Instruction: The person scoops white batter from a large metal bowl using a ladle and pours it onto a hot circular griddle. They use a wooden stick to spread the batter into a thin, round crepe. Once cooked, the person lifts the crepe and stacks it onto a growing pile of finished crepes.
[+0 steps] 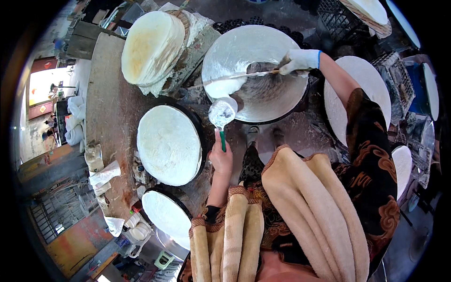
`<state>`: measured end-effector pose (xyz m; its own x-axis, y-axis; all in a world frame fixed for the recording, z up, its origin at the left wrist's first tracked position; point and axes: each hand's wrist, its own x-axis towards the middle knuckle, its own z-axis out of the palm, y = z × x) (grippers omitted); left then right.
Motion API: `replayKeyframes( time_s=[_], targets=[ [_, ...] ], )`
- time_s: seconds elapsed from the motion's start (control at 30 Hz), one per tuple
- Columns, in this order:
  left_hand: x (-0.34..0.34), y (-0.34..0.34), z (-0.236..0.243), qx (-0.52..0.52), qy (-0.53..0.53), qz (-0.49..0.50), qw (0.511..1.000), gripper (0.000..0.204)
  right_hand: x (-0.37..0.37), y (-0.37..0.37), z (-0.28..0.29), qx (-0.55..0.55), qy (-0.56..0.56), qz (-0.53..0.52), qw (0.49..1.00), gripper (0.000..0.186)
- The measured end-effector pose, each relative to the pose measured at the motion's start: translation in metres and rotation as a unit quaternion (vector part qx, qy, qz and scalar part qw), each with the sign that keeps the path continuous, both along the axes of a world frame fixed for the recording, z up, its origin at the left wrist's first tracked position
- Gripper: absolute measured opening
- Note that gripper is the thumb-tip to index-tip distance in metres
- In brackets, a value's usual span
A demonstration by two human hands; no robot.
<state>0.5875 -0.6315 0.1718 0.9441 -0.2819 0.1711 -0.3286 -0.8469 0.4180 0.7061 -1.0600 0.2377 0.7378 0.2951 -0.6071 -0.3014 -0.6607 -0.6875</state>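
My left hand point(220, 155) is wrapped round the green handle of a metal ladle point(221, 113), whose bowl is coated with white stuff at the near-left edge of a large round griddle point(277, 101). My right hand point(296, 61), in a white glove, grips a long, thin, flat stick point(253, 74) lying across the griddle from right to left. A thick wet white patch point(223, 85) spreads below the stick on the griddle's left side, while dark bare metal shows at its middle right.
More round griddles coated white surround me, at left point(169, 143), lower left point(164, 216) and right point(354, 80). A stack of pale round flatbreads point(150, 51) sits at upper left beside a long wooden table point(105, 94). Plastic crates point(336, 19) and a blue barrel point(416, 84) stand on the right.
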Motion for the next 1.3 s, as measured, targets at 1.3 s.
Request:
replayKeyframes(
  time_s=[1.3],
  targets=[
    [0.038,0.088,0.129,-0.858,0.294,0.043,0.42,0.03,-0.216,-0.058,0.029,-0.064,0.015,-0.198,0.978,0.043]
  ],
)
